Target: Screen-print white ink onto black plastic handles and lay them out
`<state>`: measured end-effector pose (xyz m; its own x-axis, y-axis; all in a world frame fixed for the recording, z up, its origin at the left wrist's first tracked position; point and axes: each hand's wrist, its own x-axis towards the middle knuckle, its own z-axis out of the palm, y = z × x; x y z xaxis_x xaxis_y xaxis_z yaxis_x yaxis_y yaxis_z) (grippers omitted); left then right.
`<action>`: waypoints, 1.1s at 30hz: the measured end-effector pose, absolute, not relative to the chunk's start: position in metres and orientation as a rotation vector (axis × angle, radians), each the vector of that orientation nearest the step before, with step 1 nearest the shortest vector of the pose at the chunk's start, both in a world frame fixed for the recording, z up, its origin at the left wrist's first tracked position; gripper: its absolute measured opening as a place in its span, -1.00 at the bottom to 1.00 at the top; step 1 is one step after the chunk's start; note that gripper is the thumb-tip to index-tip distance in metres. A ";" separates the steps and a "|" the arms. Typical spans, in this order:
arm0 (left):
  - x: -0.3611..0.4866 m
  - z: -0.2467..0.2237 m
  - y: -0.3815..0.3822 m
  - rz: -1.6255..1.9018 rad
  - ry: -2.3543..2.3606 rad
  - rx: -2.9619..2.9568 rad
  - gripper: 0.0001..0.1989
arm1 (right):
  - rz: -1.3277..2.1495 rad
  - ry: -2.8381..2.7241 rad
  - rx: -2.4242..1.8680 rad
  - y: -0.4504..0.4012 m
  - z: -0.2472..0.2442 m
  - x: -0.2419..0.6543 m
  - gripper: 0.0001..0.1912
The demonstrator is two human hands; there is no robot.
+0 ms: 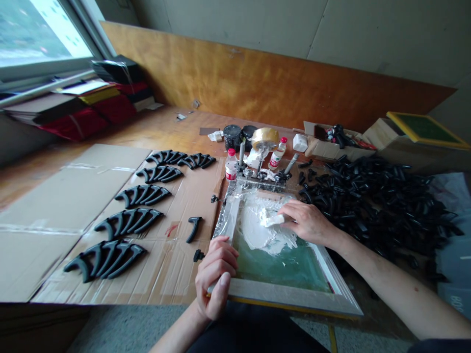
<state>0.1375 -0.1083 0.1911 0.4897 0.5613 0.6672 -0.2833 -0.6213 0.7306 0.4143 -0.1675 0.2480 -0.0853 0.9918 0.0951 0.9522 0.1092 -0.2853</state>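
A screen printing frame (pixel 279 290) lies in front of me, its green mesh (pixel 272 267) showing at the near side. Thick white ink (pixel 253 228) is spread over the mesh's far half. My left hand (pixel 217 274) is wrapped round the frame's near left corner. In my right hand (pixel 307 220) is a white-smeared scraper (pixel 271 218), pressed into the ink; its exact shape is partly hidden by ink and fingers. Clamps on a metal hinge bar (pixel 261 183) hold the frame's far edge. One black plastic handle (pixel 194 229) lies alone left of the frame.
Rows of black handles (pixel 121 225) lie on flattened cardboard (pixel 73 196) at left. A large heap of black handles (pixel 371 206) is at right. Behind the frame stand two bottles (pixel 231 165), dark tins (pixel 232 137) and a tape roll (pixel 265 138). An open carton (pixel 324 147) sits farther right.
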 end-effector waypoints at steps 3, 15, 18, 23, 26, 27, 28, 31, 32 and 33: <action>0.138 0.193 -0.108 1.251 0.235 1.872 -0.78 | 0.079 -2.135 -1.997 -0.155 0.238 0.407 -0.93; 0.139 0.197 -0.107 1.261 0.225 1.873 -0.76 | -0.020 -2.041 -2.264 -0.122 0.240 0.403 -0.86; 0.138 0.195 -0.107 1.247 0.216 1.876 -0.76 | 0.073 -2.068 -2.274 -0.121 0.242 0.403 -0.82; 0.139 0.194 -0.106 1.250 0.213 1.875 -0.76 | 0.042 -1.991 -2.327 -0.109 0.245 0.397 -0.81; 0.139 0.195 -0.106 1.256 0.216 1.882 -0.76 | 0.032 -2.041 -2.236 -0.102 0.238 0.392 -0.85; 0.139 0.195 -0.106 1.257 0.217 1.886 -0.76 | 0.062 -2.082 -2.183 -0.101 0.237 0.392 -0.85; 0.139 0.195 -0.106 1.258 0.216 1.891 -0.76 | 0.108 -2.121 -2.134 -0.101 0.237 0.394 -0.86; 0.138 0.194 -0.106 1.253 0.223 1.898 -0.76 | 0.261 -2.176 -2.071 -0.106 0.245 0.406 -0.86; 0.138 0.194 -0.106 1.252 0.225 1.897 -0.76 | 0.286 -2.175 -2.090 -0.108 0.249 0.411 -0.86; 0.138 0.194 -0.106 1.251 0.226 1.894 -0.76 | 0.275 -2.164 -2.130 -0.110 0.252 0.414 -0.85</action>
